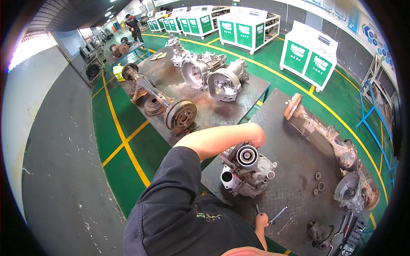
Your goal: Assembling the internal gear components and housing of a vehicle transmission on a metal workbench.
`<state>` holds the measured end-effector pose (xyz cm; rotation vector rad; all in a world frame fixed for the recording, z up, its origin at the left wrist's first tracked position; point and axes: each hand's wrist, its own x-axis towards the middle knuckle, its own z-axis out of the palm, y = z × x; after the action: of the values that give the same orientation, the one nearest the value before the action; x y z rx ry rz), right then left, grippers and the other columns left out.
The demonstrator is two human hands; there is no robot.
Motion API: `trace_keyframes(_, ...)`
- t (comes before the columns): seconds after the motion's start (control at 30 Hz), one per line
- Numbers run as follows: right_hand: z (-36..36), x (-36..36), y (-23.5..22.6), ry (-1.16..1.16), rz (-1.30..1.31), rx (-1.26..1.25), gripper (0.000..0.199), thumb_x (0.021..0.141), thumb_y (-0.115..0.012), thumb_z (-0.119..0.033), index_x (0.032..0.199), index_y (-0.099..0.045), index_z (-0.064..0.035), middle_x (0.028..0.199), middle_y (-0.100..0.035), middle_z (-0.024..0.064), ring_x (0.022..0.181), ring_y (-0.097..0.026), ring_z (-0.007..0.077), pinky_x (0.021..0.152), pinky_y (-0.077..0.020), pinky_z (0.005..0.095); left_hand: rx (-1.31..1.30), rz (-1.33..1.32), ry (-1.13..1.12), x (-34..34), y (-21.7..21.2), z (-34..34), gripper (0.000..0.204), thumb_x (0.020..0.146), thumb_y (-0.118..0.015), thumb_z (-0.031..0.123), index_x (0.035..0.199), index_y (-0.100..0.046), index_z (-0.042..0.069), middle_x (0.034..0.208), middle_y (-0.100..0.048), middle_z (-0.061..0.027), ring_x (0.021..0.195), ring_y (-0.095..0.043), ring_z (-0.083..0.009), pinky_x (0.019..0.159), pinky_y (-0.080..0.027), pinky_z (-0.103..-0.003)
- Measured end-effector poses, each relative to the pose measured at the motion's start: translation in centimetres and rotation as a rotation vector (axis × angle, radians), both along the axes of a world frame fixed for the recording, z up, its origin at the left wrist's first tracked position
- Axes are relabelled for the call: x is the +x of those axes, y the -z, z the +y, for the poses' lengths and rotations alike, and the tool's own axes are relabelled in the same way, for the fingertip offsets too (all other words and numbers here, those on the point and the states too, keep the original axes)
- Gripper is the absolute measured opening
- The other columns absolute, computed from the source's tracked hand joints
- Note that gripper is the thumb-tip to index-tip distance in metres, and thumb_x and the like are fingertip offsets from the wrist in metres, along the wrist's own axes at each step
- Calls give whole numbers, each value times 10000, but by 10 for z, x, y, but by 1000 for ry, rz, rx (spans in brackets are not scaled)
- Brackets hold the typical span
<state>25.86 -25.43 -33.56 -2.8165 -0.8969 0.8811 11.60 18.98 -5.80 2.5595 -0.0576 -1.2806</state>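
A grey metal gearbox (252, 179) with a round bearing (247, 156) on top stands upright on the near table. My left arm reaches across behind it. My left hand (256, 135) is bent down at the gearbox's far side, its fingers hidden by the housing. Closer to me, my right hand (262, 220) is closed around a short metal tool that looks like a wrench (257, 208), its end pointing toward the gearbox. Just right of that hand, a combination wrench (279, 214) and a thinner wrench (285, 226) lie on the dark tabletop (294, 170).
Small rings (317, 175), a rusty axle (329, 143), a dark casting (320, 234) and a socket set (354, 234) lie to the right. Another table bears gearbox housings (224, 83) and an axle with drums (181, 115). White-green cabinets (309, 55) line the wall; a person (134, 29) stands far off.
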Motion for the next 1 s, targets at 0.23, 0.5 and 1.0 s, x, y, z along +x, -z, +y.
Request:
trace_keyframes(0.23,-5,-6,8,-17,36,-21,204,841,-641,-247,991,-744,-153,1055,-723,106,1004,-670,338,866,-492,479,212,-92,-115,-6,-26,-26,251,728,-719,238,872,-758,36,876,-719,-177,804,-673,-354,695,-507,-488)
trace_keyframes(0.5,-6,0,10,10,-1,171,163,802,-679,-174,898,-669,-43,948,-690,200,924,-662,397,813,-520,476,231,-149,-92,-16,-32,-28,278,747,-713,243,920,-757,31,897,-721,-191,816,-678,-358,724,-522,-494)
trace_keyframes(1.0,24,27,-7,-43,196,614,224,823,-680,-228,889,-704,-15,773,-700,143,737,-686,233,707,-531,360,277,-212,-306,-47,-78,-46,286,779,-683,325,882,-753,67,843,-703,-183,809,-684,-368,715,-541,-464)
